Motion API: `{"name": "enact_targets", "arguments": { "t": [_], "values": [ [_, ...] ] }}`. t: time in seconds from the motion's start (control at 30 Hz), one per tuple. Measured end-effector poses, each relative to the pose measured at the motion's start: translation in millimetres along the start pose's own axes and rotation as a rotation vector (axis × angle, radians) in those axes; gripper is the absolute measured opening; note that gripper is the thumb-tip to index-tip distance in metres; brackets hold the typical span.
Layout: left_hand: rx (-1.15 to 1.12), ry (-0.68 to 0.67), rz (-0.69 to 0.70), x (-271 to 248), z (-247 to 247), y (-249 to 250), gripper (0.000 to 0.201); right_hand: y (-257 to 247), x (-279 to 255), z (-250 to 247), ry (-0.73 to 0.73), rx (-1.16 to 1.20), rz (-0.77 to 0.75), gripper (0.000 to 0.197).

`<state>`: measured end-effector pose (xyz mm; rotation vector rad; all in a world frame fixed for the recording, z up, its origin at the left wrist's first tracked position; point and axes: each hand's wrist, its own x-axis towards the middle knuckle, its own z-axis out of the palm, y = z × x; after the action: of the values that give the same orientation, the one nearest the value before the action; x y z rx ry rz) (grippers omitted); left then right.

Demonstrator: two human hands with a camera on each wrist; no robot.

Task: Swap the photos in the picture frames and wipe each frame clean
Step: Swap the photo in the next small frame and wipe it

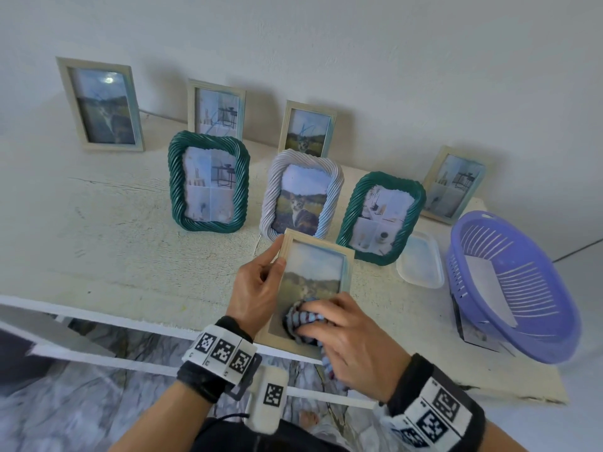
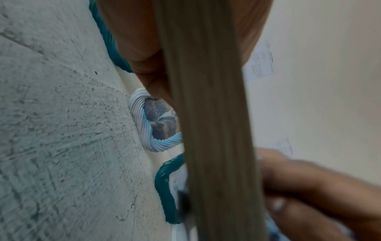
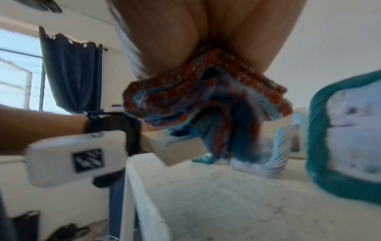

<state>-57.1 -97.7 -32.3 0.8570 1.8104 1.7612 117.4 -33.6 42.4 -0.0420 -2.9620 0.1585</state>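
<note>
A pale wooden picture frame (image 1: 313, 265) with a cat photo is held over the table's front edge. My left hand (image 1: 261, 282) grips its left side, thumb on the glass; the left wrist view shows the frame's edge (image 2: 214, 130) up close. My right hand (image 1: 342, 331) presses a bunched blue and red checked cloth (image 1: 301, 318) against the lower part of the glass. The right wrist view shows the cloth (image 3: 206, 104) bunched under the fingers above the frame's corner (image 3: 177, 150).
Several framed photos stand on the white table (image 1: 130, 249): a green twisted frame (image 1: 208, 181), a white twisted frame (image 1: 301, 194), another green one (image 1: 380, 216), and wooden ones behind. A clear plastic lid (image 1: 421, 259) and a purple basket (image 1: 512, 285) sit at the right.
</note>
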Motion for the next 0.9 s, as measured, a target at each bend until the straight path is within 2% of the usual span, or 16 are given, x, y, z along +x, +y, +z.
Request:
{"name": "enact_targets", "arguments": {
  "t": [0.07, 0.13, 0.2, 0.27, 0.33, 0.4, 0.47, 0.57, 0.77, 0.83, 0.9],
  "values": [
    [-0.008, -0.006, -0.021, 3, 0, 0, 0.039, 17, -2, 1, -0.033, -0.053, 0.067, 0.027],
    [-0.062, -0.065, -0.037, 4, 1, 1, 0.039, 37, 3, 6, -0.088, -0.083, 0.206, 0.034],
    [-0.118, -0.102, -0.069, 5, 3, -1, 0.045, 51, 11, 9, -0.108, -0.143, 0.276, 0.043],
    [-0.152, -0.110, -0.077, 4, 4, -2, 0.048, 51, 19, 4, -0.064, -0.160, 0.264, 0.043],
    [-0.167, -0.106, -0.083, 1, 5, 2, 0.046, 40, 19, -3, 0.024, -0.129, 0.225, 0.036],
    [-0.137, -0.089, -0.065, 2, 4, 0, 0.040, 23, 9, -2, 0.036, -0.096, 0.166, 0.028],
    [-0.090, -0.051, -0.060, 2, 1, -4, 0.038, 7, -4, 5, -0.057, 0.049, 0.184, 0.028],
    [-0.042, -0.029, -0.040, 1, -1, -1, 0.039, 2, -17, 16, -0.136, 0.251, 0.250, 0.045],
    [0.028, 0.008, 0.009, 1, 4, 5, 0.042, 17, -27, -12, -0.049, 0.716, 0.437, 0.033],
    [0.024, 0.012, -0.006, 6, 1, 2, 0.042, 32, -36, -25, -0.009, 0.761, 0.508, 0.033],
    [0.039, 0.010, -0.021, 9, -2, -2, 0.042, 56, -46, -32, -0.034, 0.629, 0.624, 0.033]
  ]
}}
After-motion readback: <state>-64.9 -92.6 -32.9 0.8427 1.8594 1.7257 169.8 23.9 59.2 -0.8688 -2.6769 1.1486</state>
